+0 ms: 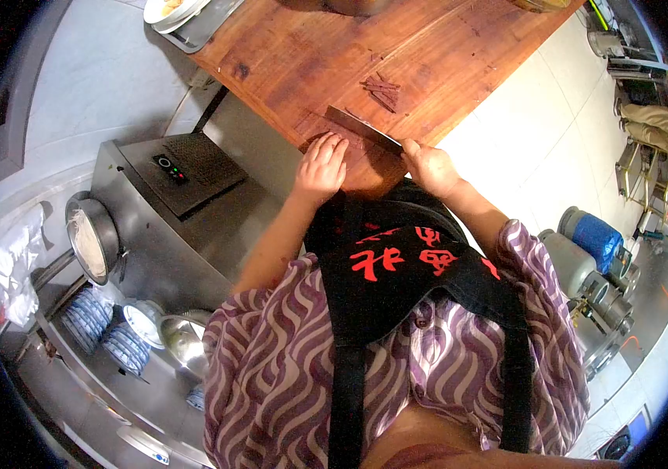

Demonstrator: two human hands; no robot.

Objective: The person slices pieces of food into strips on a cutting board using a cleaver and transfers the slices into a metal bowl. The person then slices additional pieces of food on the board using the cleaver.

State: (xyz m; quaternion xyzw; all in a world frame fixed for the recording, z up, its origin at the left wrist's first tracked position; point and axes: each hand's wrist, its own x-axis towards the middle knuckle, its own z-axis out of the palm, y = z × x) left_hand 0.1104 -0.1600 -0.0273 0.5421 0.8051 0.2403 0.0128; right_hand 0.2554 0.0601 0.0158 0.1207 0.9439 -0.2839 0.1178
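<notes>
My right hand (430, 167) is wrapped round the handle of a cleaver (359, 126), whose broad blade lies across the near edge of the wooden table (287, 59). Beside the blade, my left hand (323, 166) is curled with fingertips pressed down on a dark reddish-brown piece of meat (356, 144). The meat is partly hidden by the blade and my fingers. A small pile of dark meat strips (382, 92) lies beyond the cleaver, apart from both hands.
A grey tray (207, 30) with white plates sits at the table's far left corner. On the left stands a steel appliance (185, 227) with a control panel. Stacked bowls (127, 344) fill a lower left shelf. Gas cylinders (571, 258) stand at right.
</notes>
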